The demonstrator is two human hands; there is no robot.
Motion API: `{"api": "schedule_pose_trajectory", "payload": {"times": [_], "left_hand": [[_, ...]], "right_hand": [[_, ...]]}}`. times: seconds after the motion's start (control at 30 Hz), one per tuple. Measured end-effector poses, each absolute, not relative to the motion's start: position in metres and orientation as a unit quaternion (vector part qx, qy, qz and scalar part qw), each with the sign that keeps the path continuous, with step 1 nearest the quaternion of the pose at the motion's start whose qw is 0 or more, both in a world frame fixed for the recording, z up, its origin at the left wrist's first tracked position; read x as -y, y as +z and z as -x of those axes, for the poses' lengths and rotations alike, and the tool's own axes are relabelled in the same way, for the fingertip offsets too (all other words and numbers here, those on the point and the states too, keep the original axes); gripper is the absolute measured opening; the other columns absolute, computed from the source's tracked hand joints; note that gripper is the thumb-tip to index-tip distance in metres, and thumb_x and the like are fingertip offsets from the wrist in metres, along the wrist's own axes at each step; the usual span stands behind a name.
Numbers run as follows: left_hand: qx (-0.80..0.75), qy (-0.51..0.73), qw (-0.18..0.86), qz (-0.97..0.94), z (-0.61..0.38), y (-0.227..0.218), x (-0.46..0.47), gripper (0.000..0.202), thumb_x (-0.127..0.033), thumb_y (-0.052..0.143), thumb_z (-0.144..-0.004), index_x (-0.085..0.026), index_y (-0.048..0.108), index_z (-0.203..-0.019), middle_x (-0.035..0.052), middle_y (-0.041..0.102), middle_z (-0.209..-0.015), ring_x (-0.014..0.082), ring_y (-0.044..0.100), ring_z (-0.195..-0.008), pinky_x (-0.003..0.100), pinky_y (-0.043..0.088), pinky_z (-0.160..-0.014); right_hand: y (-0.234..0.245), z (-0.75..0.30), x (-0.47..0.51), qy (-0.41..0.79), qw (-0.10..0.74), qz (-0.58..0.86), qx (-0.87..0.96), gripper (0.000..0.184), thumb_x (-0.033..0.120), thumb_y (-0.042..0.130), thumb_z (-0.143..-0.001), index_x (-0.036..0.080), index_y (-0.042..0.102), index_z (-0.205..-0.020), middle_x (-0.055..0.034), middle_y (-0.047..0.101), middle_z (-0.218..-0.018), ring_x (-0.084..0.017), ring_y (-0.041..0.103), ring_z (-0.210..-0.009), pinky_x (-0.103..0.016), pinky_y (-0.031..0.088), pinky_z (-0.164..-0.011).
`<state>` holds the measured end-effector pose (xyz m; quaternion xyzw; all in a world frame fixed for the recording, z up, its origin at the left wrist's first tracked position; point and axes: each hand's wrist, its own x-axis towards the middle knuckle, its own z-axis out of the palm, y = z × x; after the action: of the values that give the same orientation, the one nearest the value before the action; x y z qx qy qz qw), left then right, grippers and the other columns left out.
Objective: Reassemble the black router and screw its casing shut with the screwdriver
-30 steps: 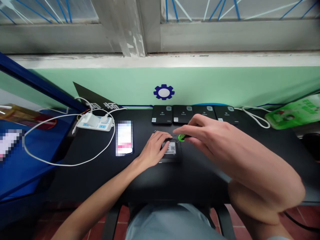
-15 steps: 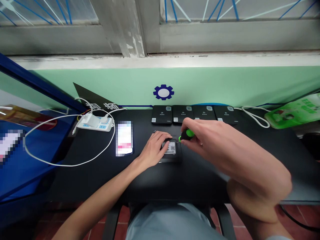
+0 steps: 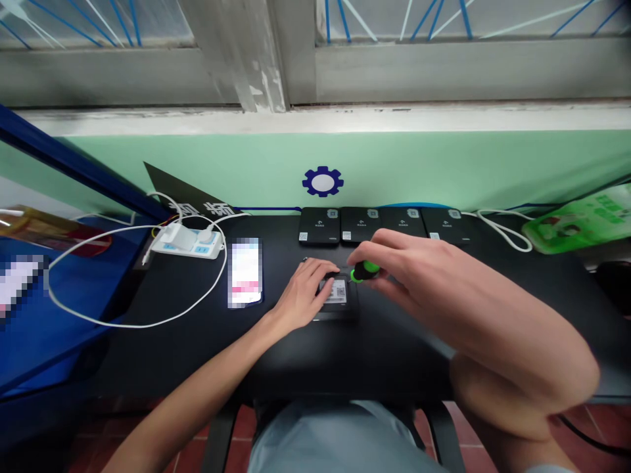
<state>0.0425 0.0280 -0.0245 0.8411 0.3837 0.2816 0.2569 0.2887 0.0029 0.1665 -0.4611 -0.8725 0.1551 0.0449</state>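
Observation:
On the black table lies a flat black box (image 3: 348, 303) with a white label (image 3: 338, 292) bearing a QR code. My left hand (image 3: 308, 289) holds it at its left part, fingers bent over the far side and thumb across the label; the hand hides that part of the box. My right hand (image 3: 389, 263) is closed around the green and black handle of a screwdriver (image 3: 365, 270). The screwdriver is tilted, its thin shaft pointing down at the box's far right corner. Whether the tip sits in a screw is too small to tell.
Several black boxes (image 3: 319, 226) stand in a row along the back wall. To the left are a lit phone (image 3: 245, 270), a white power strip (image 3: 207, 246) and a looped white cable (image 3: 142, 326). A green package (image 3: 584, 220) lies at the far right.
My right hand has turned a little with the screwdriver, its fingers shifting slightly left, and the forearm has swung outward to the right. My left hand and the box have stayed put.

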Motion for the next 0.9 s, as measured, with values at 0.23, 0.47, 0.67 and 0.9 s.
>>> {"api": "schedule_pose_trajectory", "payload": {"times": [0.23,0.47,0.67,0.9], "left_hand": [[-0.382,0.276,0.261,-0.843,-0.0417,-0.0245,-0.0280,0.023,-0.026,0.051,-0.115,-0.025,0.063,-0.135,0.0077,0.070,-0.135,0.0262,0.064,-0.127,0.047,0.045,-0.113],[-0.383,0.283,0.252,-0.842,-0.0425,-0.0257,-0.0283,0.020,-0.027,0.050,-0.115,-0.024,0.061,-0.132,0.0086,0.070,-0.131,0.0266,0.064,-0.123,0.047,0.048,-0.109],[-0.387,0.278,0.253,-0.842,-0.0427,-0.0246,-0.0281,0.021,-0.029,0.048,-0.115,-0.024,0.062,-0.131,0.0093,0.071,-0.131,0.0277,0.065,-0.123,0.048,0.049,-0.110],[-0.385,0.280,0.262,-0.840,-0.0422,-0.0225,-0.0282,0.023,-0.029,0.050,-0.115,-0.024,0.064,-0.132,0.0097,0.072,-0.133,0.0281,0.066,-0.127,0.048,0.048,-0.112]], "right_hand": [[0.1641,-0.2862,-0.0023,0.098,0.065,0.501,0.858,0.012,0.034,0.061,-0.110,0.023,0.058,-0.109,-0.0057,0.070,-0.106,-0.021,0.064,-0.086,-0.041,0.049,-0.082],[0.1691,-0.2892,-0.0012,0.137,0.062,0.454,0.878,0.011,0.023,0.056,-0.107,0.025,0.065,-0.113,-0.0067,0.073,-0.109,-0.022,0.067,-0.087,-0.038,0.049,-0.076],[0.1720,-0.2883,0.0029,0.146,0.075,0.454,0.876,0.017,0.018,0.055,-0.106,0.027,0.062,-0.119,-0.0051,0.074,-0.111,-0.022,0.067,-0.090,-0.039,0.049,-0.078],[0.1691,-0.2876,0.0003,0.121,0.044,0.504,0.854,0.025,0.043,0.065,-0.109,0.026,0.048,-0.102,0.0003,0.063,-0.092,-0.019,0.057,-0.074,-0.039,0.043,-0.072]]}}
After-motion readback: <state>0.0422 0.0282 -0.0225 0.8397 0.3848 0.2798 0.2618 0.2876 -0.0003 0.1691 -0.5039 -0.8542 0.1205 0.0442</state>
